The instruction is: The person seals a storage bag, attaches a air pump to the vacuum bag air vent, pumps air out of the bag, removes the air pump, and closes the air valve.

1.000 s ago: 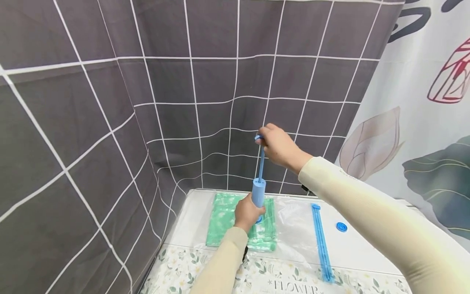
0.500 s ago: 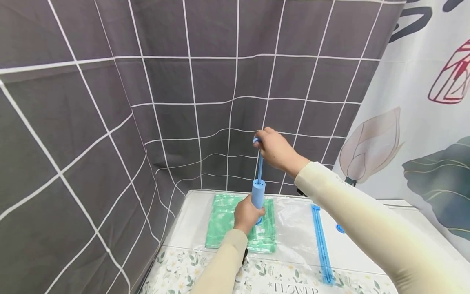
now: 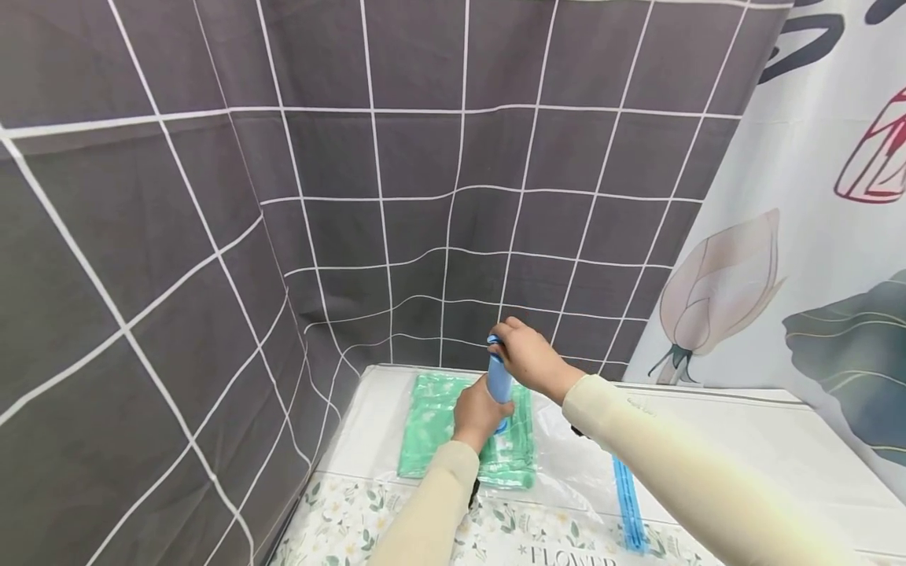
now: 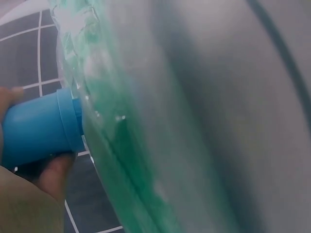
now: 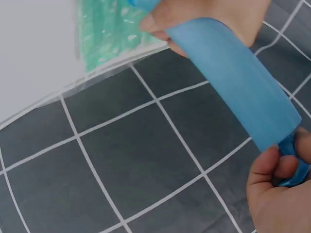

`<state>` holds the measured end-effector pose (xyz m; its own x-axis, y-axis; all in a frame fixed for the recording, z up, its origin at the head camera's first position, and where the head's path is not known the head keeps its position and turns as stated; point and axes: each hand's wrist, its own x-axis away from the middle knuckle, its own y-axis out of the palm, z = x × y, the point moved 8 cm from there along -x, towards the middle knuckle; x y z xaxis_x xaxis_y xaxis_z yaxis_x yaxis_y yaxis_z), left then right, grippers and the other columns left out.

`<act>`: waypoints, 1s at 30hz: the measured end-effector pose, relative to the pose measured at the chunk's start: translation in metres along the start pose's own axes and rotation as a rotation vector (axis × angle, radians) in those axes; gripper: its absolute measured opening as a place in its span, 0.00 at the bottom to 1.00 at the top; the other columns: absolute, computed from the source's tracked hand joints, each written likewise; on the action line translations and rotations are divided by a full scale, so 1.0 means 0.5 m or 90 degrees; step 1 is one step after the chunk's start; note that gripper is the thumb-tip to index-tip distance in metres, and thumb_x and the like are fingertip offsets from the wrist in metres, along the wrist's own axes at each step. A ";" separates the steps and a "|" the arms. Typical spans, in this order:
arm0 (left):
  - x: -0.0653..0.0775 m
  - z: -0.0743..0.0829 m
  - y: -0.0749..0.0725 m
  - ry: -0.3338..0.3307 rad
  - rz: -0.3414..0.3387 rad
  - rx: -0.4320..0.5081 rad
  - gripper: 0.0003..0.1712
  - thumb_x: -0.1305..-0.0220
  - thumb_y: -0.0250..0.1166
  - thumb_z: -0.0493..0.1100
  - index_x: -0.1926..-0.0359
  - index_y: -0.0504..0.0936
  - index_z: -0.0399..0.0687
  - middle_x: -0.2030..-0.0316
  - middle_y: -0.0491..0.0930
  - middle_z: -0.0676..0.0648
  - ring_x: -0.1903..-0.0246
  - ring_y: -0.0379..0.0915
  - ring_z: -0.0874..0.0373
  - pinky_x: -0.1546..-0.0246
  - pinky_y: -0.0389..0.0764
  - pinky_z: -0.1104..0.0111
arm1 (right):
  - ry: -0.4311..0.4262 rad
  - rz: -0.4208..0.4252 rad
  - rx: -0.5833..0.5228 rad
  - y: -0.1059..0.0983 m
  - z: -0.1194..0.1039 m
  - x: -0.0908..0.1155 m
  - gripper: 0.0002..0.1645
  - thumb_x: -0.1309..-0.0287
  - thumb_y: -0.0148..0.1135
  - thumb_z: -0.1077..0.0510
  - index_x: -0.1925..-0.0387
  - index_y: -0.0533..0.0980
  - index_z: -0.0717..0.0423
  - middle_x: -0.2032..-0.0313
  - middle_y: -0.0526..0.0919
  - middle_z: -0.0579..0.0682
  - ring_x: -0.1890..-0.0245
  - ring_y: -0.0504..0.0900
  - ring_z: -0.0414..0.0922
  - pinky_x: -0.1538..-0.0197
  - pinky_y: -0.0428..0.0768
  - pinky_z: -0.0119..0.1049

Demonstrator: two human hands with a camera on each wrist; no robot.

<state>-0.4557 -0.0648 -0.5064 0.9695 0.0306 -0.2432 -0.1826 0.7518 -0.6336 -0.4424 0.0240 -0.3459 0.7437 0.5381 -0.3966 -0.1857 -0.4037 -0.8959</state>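
Note:
A blue hand pump (image 3: pixel 499 381) stands upright over a clear plastic bag with a folded green item (image 3: pixel 432 424) inside. My left hand (image 3: pixel 477 413) grips the lower part of the pump's barrel. In the left wrist view the barrel's end (image 4: pixel 68 119) meets the bag's surface at a blue valve. My right hand (image 3: pixel 529 355) holds the pump's handle, right at the top of the barrel. The right wrist view shows the fingers curled round the blue handle (image 5: pixel 294 170), with the rod pushed in.
The bag's clear part (image 3: pixel 566 448) spreads to the right, with a blue zip strip (image 3: pixel 628 503) along its edge, partly under the right sleeve. A floral cloth (image 3: pixel 354 511) covers the front of the white table (image 3: pixel 708 417). A dark grid curtain (image 3: pixel 396 236) hangs behind.
My right hand has pushed the pump handle down from well above the barrel to its top. The left hand stays round the barrel. The blue round cap is now hidden behind the right sleeve.

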 end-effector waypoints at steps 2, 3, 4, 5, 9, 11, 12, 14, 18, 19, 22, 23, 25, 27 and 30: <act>-0.001 0.001 -0.002 0.004 -0.001 -0.009 0.36 0.38 0.87 0.50 0.33 0.86 0.43 0.50 0.96 0.41 0.52 0.94 0.42 0.50 0.93 0.44 | 0.005 0.014 -0.003 0.002 -0.001 0.002 0.12 0.17 0.66 0.60 0.44 0.84 0.66 0.54 0.86 0.58 0.56 0.89 0.52 0.49 0.93 0.48; -0.001 0.001 -0.003 0.004 -0.002 -0.008 0.36 0.38 0.86 0.50 0.33 0.86 0.43 0.50 0.96 0.41 0.52 0.94 0.42 0.50 0.93 0.43 | 0.004 0.020 -0.005 0.001 -0.003 0.001 0.11 0.18 0.66 0.61 0.45 0.84 0.66 0.54 0.86 0.58 0.55 0.89 0.52 0.48 0.93 0.49; -0.002 0.000 -0.005 0.005 0.000 -0.006 0.36 0.38 0.86 0.50 0.33 0.86 0.43 0.50 0.96 0.41 0.52 0.94 0.42 0.50 0.93 0.43 | 0.004 0.022 -0.012 0.001 -0.005 0.000 0.11 0.18 0.66 0.61 0.45 0.84 0.66 0.53 0.86 0.59 0.55 0.89 0.53 0.48 0.93 0.50; -0.002 -0.001 -0.006 0.001 0.000 -0.003 0.35 0.37 0.86 0.50 0.33 0.86 0.44 0.50 0.96 0.41 0.51 0.94 0.42 0.50 0.93 0.43 | 0.005 0.021 -0.016 0.002 -0.005 -0.003 0.12 0.18 0.66 0.60 0.45 0.85 0.66 0.53 0.86 0.59 0.54 0.90 0.54 0.47 0.93 0.50; -0.002 -0.004 -0.007 -0.012 -0.005 0.014 0.33 0.36 0.83 0.47 0.33 0.85 0.43 0.50 0.96 0.40 0.51 0.94 0.41 0.48 0.93 0.44 | 0.016 0.007 -0.040 -0.004 -0.003 -0.009 0.13 0.19 0.68 0.60 0.44 0.86 0.66 0.52 0.89 0.60 0.53 0.91 0.55 0.47 0.93 0.50; -0.001 -0.004 -0.005 -0.016 -0.012 0.016 0.33 0.35 0.83 0.47 0.32 0.85 0.43 0.49 0.96 0.40 0.51 0.94 0.41 0.48 0.93 0.45 | 0.025 0.001 -0.045 -0.010 0.000 -0.010 0.13 0.19 0.69 0.59 0.45 0.87 0.66 0.53 0.89 0.59 0.53 0.91 0.54 0.47 0.93 0.49; 0.000 -0.002 -0.004 -0.017 -0.015 0.015 0.33 0.35 0.83 0.47 0.32 0.85 0.43 0.49 0.95 0.40 0.50 0.94 0.41 0.47 0.93 0.45 | 0.027 -0.001 -0.046 -0.014 0.001 -0.011 0.13 0.20 0.69 0.59 0.45 0.88 0.66 0.53 0.90 0.59 0.54 0.91 0.53 0.48 0.93 0.49; 0.001 0.000 -0.003 -0.015 -0.018 0.021 0.33 0.35 0.83 0.47 0.32 0.85 0.43 0.49 0.95 0.40 0.50 0.94 0.41 0.47 0.94 0.45 | 0.027 -0.005 -0.046 -0.024 0.001 -0.014 0.12 0.20 0.70 0.59 0.47 0.88 0.66 0.55 0.90 0.58 0.55 0.91 0.52 0.48 0.93 0.48; 0.006 0.003 -0.002 -0.013 -0.014 0.023 0.34 0.36 0.83 0.47 0.32 0.85 0.43 0.49 0.95 0.40 0.52 0.94 0.42 0.49 0.94 0.45 | 0.029 -0.005 -0.047 -0.049 -0.002 -0.021 0.11 0.22 0.71 0.60 0.49 0.89 0.65 0.56 0.90 0.59 0.56 0.90 0.52 0.49 0.93 0.49; 0.007 0.004 -0.002 -0.007 -0.009 0.018 0.33 0.36 0.83 0.47 0.33 0.86 0.43 0.50 0.96 0.40 0.53 0.94 0.43 0.50 0.94 0.46 | 0.036 -0.001 -0.051 -0.058 -0.002 -0.023 0.11 0.22 0.71 0.60 0.49 0.89 0.65 0.56 0.91 0.59 0.57 0.90 0.52 0.49 0.92 0.50; 0.009 0.006 0.000 0.010 0.011 -0.001 0.32 0.40 0.84 0.47 0.37 0.87 0.42 0.54 0.96 0.41 0.58 0.94 0.44 0.56 0.94 0.49 | 0.052 0.010 -0.057 -0.092 -0.003 -0.031 0.11 0.23 0.72 0.59 0.49 0.90 0.64 0.56 0.91 0.58 0.58 0.89 0.52 0.49 0.91 0.52; 0.010 0.006 0.001 0.014 0.016 -0.006 0.31 0.41 0.84 0.47 0.38 0.88 0.42 0.56 0.96 0.41 0.59 0.94 0.44 0.57 0.94 0.50 | 0.059 0.013 -0.054 -0.104 -0.003 -0.035 0.11 0.23 0.72 0.59 0.49 0.90 0.63 0.56 0.91 0.58 0.58 0.90 0.52 0.49 0.91 0.53; 0.009 0.005 0.003 0.015 0.024 -0.011 0.31 0.43 0.84 0.47 0.39 0.88 0.43 0.57 0.96 0.42 0.61 0.94 0.45 0.58 0.93 0.51 | 0.075 0.017 -0.047 -0.129 -0.006 -0.042 0.13 0.22 0.72 0.57 0.47 0.91 0.61 0.54 0.92 0.57 0.57 0.91 0.53 0.48 0.91 0.54; 0.008 0.003 0.001 0.009 0.024 -0.010 0.31 0.43 0.84 0.47 0.39 0.88 0.44 0.57 0.96 0.42 0.60 0.94 0.45 0.56 0.93 0.51 | 0.091 0.020 -0.035 -0.153 -0.011 -0.051 0.14 0.21 0.72 0.55 0.45 0.91 0.60 0.51 0.93 0.57 0.54 0.91 0.54 0.47 0.91 0.56; 0.007 0.005 -0.004 0.005 0.026 -0.001 0.33 0.44 0.84 0.46 0.37 0.88 0.43 0.56 0.96 0.41 0.58 0.94 0.43 0.54 0.94 0.49 | 0.110 0.028 -0.022 -0.185 -0.021 -0.063 0.16 0.20 0.71 0.52 0.43 0.91 0.58 0.48 0.93 0.57 0.51 0.93 0.55 0.46 0.92 0.57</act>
<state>-0.4518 -0.0647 -0.5040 0.9600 0.0559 -0.2742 -0.2219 0.7491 -0.6242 -0.4420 0.0367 -0.2485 0.8351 0.3859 -0.3921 -0.2005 -0.4502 -0.8701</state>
